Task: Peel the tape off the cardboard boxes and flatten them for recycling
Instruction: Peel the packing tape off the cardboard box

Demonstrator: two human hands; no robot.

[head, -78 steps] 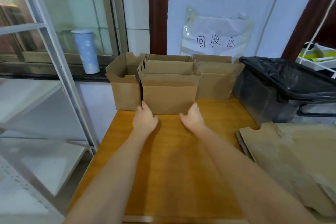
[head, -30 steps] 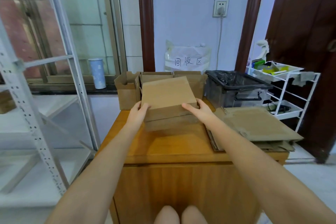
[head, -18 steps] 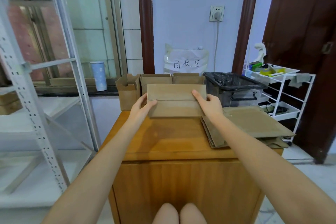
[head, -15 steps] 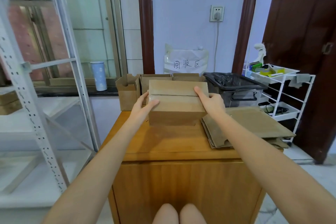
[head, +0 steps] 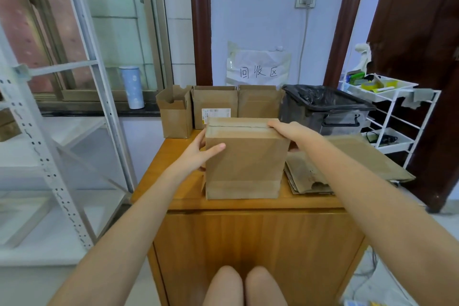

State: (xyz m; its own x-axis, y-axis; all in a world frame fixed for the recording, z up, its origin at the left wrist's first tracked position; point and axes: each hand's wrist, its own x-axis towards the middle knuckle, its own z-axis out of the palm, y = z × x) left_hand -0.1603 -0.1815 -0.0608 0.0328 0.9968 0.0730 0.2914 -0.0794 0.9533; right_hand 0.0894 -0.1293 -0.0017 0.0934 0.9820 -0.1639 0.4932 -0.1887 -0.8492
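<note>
While the cardboard box (head: 244, 161) stands between both hands, left fingers (head: 215, 148) and right fingers (head: 274, 124) clasp it.

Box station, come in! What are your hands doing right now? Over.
Left hand and right hand both grip the taped box. Box upright on the cabinet top, tape still on. Nothing blocking.

Sealed box (head: 246, 161) now upright at cabinet's near edge (formerly flat, farther back).
</note>
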